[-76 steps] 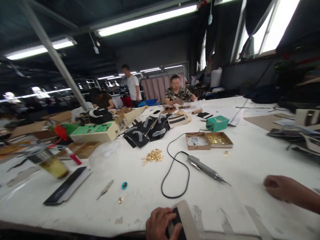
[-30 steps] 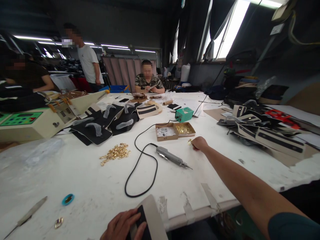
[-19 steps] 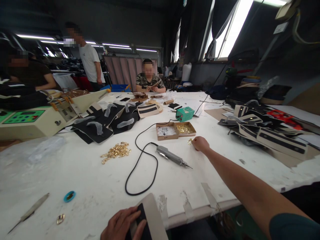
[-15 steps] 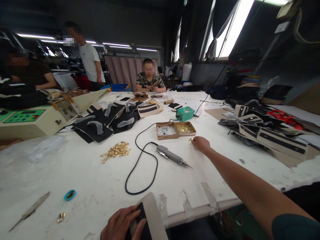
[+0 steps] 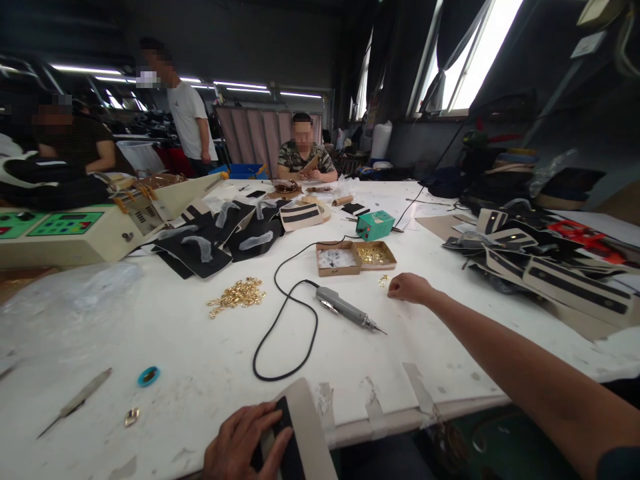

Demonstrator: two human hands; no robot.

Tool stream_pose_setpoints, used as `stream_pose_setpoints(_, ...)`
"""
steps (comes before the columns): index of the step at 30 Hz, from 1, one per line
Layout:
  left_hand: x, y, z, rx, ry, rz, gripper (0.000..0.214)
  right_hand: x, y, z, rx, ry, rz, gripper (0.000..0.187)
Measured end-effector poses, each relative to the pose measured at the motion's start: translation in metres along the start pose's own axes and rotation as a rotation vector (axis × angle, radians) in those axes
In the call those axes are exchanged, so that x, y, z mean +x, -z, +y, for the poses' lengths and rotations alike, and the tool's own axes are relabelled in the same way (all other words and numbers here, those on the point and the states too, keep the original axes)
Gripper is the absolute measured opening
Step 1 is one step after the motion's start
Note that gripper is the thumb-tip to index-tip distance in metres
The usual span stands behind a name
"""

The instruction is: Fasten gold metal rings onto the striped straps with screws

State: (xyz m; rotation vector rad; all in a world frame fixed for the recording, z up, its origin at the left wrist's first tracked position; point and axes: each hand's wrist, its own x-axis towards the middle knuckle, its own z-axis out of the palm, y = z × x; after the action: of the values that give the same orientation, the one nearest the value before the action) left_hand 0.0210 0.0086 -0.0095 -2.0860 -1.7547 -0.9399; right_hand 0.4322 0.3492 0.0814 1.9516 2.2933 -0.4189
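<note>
My left hand (image 5: 244, 440) grips a beige flat panel with a black strip (image 5: 306, 427) at the table's front edge, thumb and fingers lying over the strip. Stretched out over the table, my right hand (image 5: 409, 289) has its fingers drawn together. Whatever is between those fingertips is too small or hidden. Just beyond them lie a few small gold metal pieces (image 5: 384, 281). A grey electric screwdriver (image 5: 347, 309) with a black cord rests left of that hand. Behind it stand a cardboard box of gold bits (image 5: 374, 256) and a box of whitish bits (image 5: 338, 260).
A heap of gold fittings (image 5: 237, 297) lies left of the cord. Front left are a pointed tool (image 5: 80, 398), a blue dish (image 5: 149, 377) and a gold piece (image 5: 132, 417). A green power box (image 5: 375, 225) stands behind; stacked panels (image 5: 570, 283) lie right. A person (image 5: 306, 157) sits opposite.
My right hand has drawn back slightly from the small gold pieces, towards me. My left hand keeps its hold on the panel. The view has shifted a little.
</note>
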Motion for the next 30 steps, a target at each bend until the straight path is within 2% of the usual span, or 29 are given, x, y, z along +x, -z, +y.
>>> stream_pose_setpoints(3, 0.004, 0.006, 0.01, -0.03, 0.085, -0.018, 0.026, 0.0, 0.001, 0.002, -0.007, 0.002, -0.024, 0.022)
stream_pose_setpoints(7, 0.014, 0.021, 0.039, -0.102, 0.254, -0.075, 0.015, -0.002, -0.002, 0.002, -0.085, 0.025, 0.015, 0.012)
stream_pose_setpoints(9, 0.019, 0.027, 0.051, -0.152, 0.345, -0.129, 0.012, -0.003, -0.006, 0.002, -0.132, 0.036, 0.044, 0.015)
stream_pose_setpoints(12, 0.023, 0.033, 0.062, -0.212, 0.446, -0.169, 0.019, -0.007, -0.015, 0.004, -0.163, 0.027, 0.084, 0.02)
stream_pose_setpoints(16, 0.024, 0.037, 0.066, -0.269, 0.499, -0.162, 0.022, -0.014, -0.024, 0.013, -0.145, -0.034, 0.173, 0.029)
stream_pose_setpoints(19, 0.023, 0.038, 0.067, -0.291, 0.515, -0.164, 0.026, -0.03, -0.02, 0.011, -0.033, -0.044, 0.272, 0.035)
stream_pose_setpoints(21, 0.022, 0.037, 0.067, -0.3, 0.518, -0.166, 0.028, -0.053, -0.014, -0.005, 0.183, -0.001, 0.341, 0.035)
stream_pose_setpoints(23, 0.021, 0.035, 0.066, -0.301, 0.513, -0.172, 0.026, -0.087, -0.011, -0.038, 0.44, 0.07, 0.333, 0.032)
stream_pose_setpoints(24, 0.02, 0.035, 0.066, -0.3, 0.51, -0.177, 0.025, -0.106, -0.013, -0.059, 0.519, 0.115, 0.276, 0.032)
stream_pose_setpoints(26, 0.019, 0.034, 0.065, -0.298, 0.506, -0.185, 0.025, -0.144, -0.024, -0.107, 0.615, 0.292, 0.079, 0.039)
stream_pose_setpoints(28, 0.018, 0.033, 0.065, -0.296, 0.504, -0.191, 0.025, -0.175, -0.043, -0.152, 0.69, 0.454, -0.174, 0.039)
stream_pose_setpoints(30, 0.018, 0.034, 0.064, -0.293, 0.497, -0.196, 0.025, -0.194, -0.064, -0.188, 0.732, 0.558, -0.327, 0.034)
